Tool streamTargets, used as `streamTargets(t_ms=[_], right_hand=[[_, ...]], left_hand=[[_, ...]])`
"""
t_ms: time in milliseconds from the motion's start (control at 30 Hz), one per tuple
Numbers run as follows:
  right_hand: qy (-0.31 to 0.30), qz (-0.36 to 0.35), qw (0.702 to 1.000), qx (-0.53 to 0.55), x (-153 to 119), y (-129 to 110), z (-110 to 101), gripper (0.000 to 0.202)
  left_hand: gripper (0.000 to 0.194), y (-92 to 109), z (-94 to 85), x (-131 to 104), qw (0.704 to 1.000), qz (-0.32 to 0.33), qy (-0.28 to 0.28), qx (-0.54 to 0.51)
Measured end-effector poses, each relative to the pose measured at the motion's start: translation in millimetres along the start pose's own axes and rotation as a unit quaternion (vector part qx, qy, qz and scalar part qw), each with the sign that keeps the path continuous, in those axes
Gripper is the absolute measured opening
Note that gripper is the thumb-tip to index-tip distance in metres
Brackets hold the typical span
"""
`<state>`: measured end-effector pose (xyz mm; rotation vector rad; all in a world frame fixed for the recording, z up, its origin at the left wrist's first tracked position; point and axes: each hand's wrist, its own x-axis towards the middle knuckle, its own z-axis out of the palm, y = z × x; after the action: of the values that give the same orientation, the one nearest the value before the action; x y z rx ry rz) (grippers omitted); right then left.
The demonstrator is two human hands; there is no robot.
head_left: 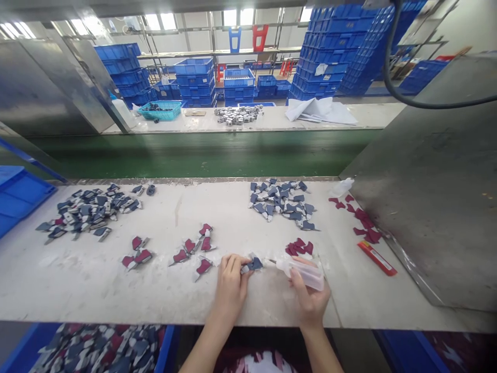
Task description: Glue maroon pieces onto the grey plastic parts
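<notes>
While the left hand [232, 282] clamps its fingers on a blue-grey piece [254, 263] nearer the table's [155, 298] front edge, the right hand [310, 302] grips a bottle [305, 273] — long axis roughly along that edge, nozzle pointing left. Beyond — maroon pieces [298, 247], then a blue-grey pile [281, 200].

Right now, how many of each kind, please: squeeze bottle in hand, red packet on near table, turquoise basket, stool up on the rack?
Squeeze bottle in right hand: 1
Red packet: 1
Turquoise basket: 1
Stools up on the rack, blue and red: 2
Total: 5
</notes>
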<state>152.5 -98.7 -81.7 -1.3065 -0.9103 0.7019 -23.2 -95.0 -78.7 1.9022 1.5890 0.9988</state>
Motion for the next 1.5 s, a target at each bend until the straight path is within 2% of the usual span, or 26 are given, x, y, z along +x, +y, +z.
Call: streamTargets(t_ms=[100,200,300,433,533,600,667,767,867,933,967,1100,1200,1267,1333,1367,1433,1500], right_hand=[[0.016,0.016,1.0,0.015,4,-1,-8,0.032],[-0.035,-0.004,0.999,-0.024,12,-5,-13,0.034],[-0.083,-0.034,0.993,-0.075,16,-8,-8,0.037],[-0.094,-0.041,0.985,-0.141,18,-6,8,0.038],[-0.096,-0.07,0.972,-0.203,21,-5,7,0.042],[-0.092,-0.113,0.953,-0.265,25,-6,-8,0.052],[-0.095,-0.17,0.924,-0.33,29,-9,-36,0.059],[-0.15,-0.225,0.87,-0.413,30,-10,-84,0.051],[-0.204,-0.237,0.83,-0.462,22,-8,-120,0.061],[-0.222,-0.249,0.815,-0.474,13,-5,-133,0.068],[-0.225,-0.262,0.81,-0.473,8,-4,-137,0.065],[-0.217,-0.314,0.821,-0.425,-9,-3,-146,0.033],[-0.195,-0.314,0.859,-0.355,-18,-12,-136,0.029],[-0.139,-0.282,0.9,-0.304,-25,-21,-117,0.02],[-0.081,-0.207,0.944,-0.245,-32,-30,-89,0.011],[-0.072,-0.159,0.962,-0.21,-35,-35,-74,0.012],[-0.092,-0.073,0.983,-0.142,-39,-43,-43,0.015],[-0.108,-0.019,0.99,-0.086,-41,-49,-18,0.016]], left_hand=[[0.012,1,-0.8,0,1.0,-0.005,0.001,-0.003],[0.012,1,-1.3,0,1.0,-0.008,0.01,-0.003],[0.012,0,-1.6,1,1.0,-0.005,0.018,-0.007],[0.014,-3,-3.2,2,0.999,-0.009,0.032,-0.022],[0.018,-5,-5.8,2,0.998,-0.028,0.042,-0.034],[0.021,-6,-7.8,1,0.997,-0.047,0.045,-0.042],[0.023,-6,-9.8,0,0.995,-0.065,0.048,-0.051],[0.026,-5,-12.2,-1,0.992,-0.089,0.056,-0.073],[0.028,-3,-14.8,1,0.985,-0.119,0.061,-0.107],[0.028,-2,-17.0,2,0.979,-0.144,0.058,-0.133],[0.029,-1,-18.2,3,0.975,-0.156,0.057,-0.149],[0.034,6,-21.1,3,0.946,-0.196,0.056,-0.253],[0.037,14,-19.4,-2,0.92,-0.226,0.049,-0.315],[0.039,20,-16.6,-6,0.91,-0.241,0.051,-0.333],[0.039,25,-13.7,-11,0.903,-0.256,0.051,-0.342],[0.04,27,-12.4,-13,0.9,-0.261,0.05,-0.346],[0.042,31,-10.7,-16,0.895,-0.269,0.049,-0.353],[0.044,33,-10.5,-19,0.891,-0.271,0.047,-0.36]])
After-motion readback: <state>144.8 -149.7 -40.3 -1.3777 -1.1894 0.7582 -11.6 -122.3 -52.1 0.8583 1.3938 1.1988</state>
